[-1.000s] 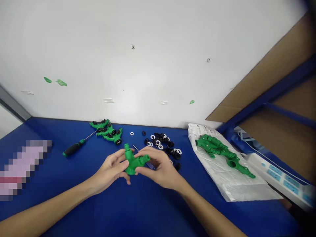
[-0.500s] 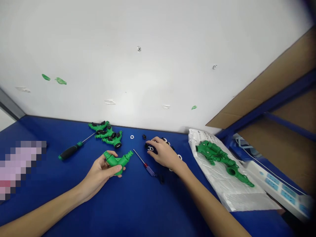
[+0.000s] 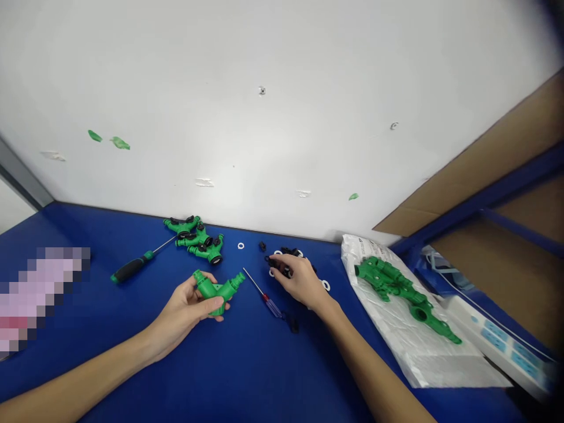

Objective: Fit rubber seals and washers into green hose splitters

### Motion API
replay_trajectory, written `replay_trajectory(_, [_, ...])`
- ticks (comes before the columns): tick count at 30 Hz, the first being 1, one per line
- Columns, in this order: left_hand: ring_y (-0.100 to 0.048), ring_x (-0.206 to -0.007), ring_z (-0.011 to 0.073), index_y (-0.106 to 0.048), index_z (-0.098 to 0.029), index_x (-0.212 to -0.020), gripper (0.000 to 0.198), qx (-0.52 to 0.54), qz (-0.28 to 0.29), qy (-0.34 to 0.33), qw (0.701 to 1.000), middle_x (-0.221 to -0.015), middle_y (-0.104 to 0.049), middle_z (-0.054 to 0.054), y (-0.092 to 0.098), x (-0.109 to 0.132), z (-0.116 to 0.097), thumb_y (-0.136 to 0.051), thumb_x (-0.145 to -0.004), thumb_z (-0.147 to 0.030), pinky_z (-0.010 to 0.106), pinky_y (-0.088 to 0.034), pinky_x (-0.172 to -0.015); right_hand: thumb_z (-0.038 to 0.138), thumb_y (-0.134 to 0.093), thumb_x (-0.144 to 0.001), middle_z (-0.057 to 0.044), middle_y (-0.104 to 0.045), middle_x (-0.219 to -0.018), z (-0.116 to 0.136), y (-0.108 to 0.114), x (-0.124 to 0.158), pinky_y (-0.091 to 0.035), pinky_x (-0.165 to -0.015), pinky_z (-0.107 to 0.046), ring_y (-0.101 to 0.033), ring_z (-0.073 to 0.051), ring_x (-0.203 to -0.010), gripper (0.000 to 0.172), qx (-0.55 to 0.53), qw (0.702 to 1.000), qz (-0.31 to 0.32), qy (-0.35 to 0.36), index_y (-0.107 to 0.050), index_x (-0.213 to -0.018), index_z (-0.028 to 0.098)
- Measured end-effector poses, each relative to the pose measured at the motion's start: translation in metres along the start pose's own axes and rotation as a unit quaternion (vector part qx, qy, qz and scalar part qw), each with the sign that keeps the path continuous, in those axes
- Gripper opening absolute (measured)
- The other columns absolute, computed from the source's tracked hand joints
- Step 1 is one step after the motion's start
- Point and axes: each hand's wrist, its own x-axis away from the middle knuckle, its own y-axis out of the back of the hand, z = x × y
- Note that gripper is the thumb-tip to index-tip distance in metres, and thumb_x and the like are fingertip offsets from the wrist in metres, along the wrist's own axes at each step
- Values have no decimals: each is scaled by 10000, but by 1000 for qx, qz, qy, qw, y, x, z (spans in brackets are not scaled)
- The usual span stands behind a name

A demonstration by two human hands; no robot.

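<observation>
My left hand (image 3: pixel 196 302) is closed around a green Y-shaped hose connector (image 3: pixel 217 292), its two arms pointing up and apart above the blue table. Over a loose pile of small black plastic parts (image 3: pixel 288 251) and white rings (image 3: pixel 325 285), my right hand (image 3: pixel 302 279) is bent with thumb and forefinger at a small black part (image 3: pixel 268 259). The palm covers some of the pile. Between the hands lies a thin screwdriver (image 3: pixel 272 305) with a clear purple and red handle. A dark small part (image 3: pixel 293 323) sits by its handle end.
Several green connectors with black fittings (image 3: pixel 205 249) lie at the back left, near a black-and-green screwdriver (image 3: pixel 132 267). On the right, green connectors (image 3: pixel 396 282) rest on a white padded bag (image 3: pixel 423 358), beside a power strip (image 3: pixel 506 343). A white wall (image 3: pixel 264 141) bounds the table's back.
The whole view has shifted slightly. My right hand's fingers have drawn in at the pile, and a small black part now shows at their tips. The left hand keeps the connector.
</observation>
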Motion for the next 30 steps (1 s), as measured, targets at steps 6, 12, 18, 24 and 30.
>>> replay_trajectory(6, [-649, -837, 163, -546, -198, -775, 260, -13, 5, -6, 1000, -829, -688, -6, 6, 0, 3, -784, -755, -302, 296, -479, -795, 287, -669, -856, -87, -697, -1080, -1, 14, 5, -524, -870, -362, -662, -232, -954, 321, -7, 1000, 10, 7, -677, -1166, 204])
replay_trajectory(12, [-613, -811, 146, -576, -177, -710, 293, -33, -41, -28, 998, -872, -673, 0, 6, 1, 2, -828, -691, -325, 267, -470, -750, 256, -540, -931, -115, -674, -1050, -24, 31, -16, -500, -870, -372, -629, -241, -977, 270, 49, 998, 13, -48, -692, -1133, 159])
replay_trajectory(18, [-604, -714, 144, -589, -183, -739, 295, -19, -36, -12, 999, -737, -614, -23, 6, 1, 2, -842, -671, -318, 293, -491, -704, 244, -592, -881, -127, -690, -969, -20, 27, -45, -466, -887, -383, -603, -285, -996, 217, 93, 988, 119, -38, -766, -993, 179])
replay_trajectory(24, [-509, -542, 79, -600, -175, -719, 286, 0, -49, -31, 998, -619, -578, -50, 7, 0, 2, -850, -662, -302, 209, -442, -531, 63, -563, -802, -93, -715, -955, -20, 36, -50, -473, -827, -303, -627, -238, -939, 293, 96, 977, 187, -32, -769, -967, 191])
replay_trajectory(30, [-601, -628, 107, -548, -149, -599, 326, 23, -11, -10, 1000, -763, -646, 1, 5, 1, -1, -848, -668, -259, 230, -525, -569, 141, -659, -756, -109, -679, -866, -21, 34, -45, -460, -744, -324, -613, -260, -880, 94, 75, 987, 137, -42, -736, -807, 161])
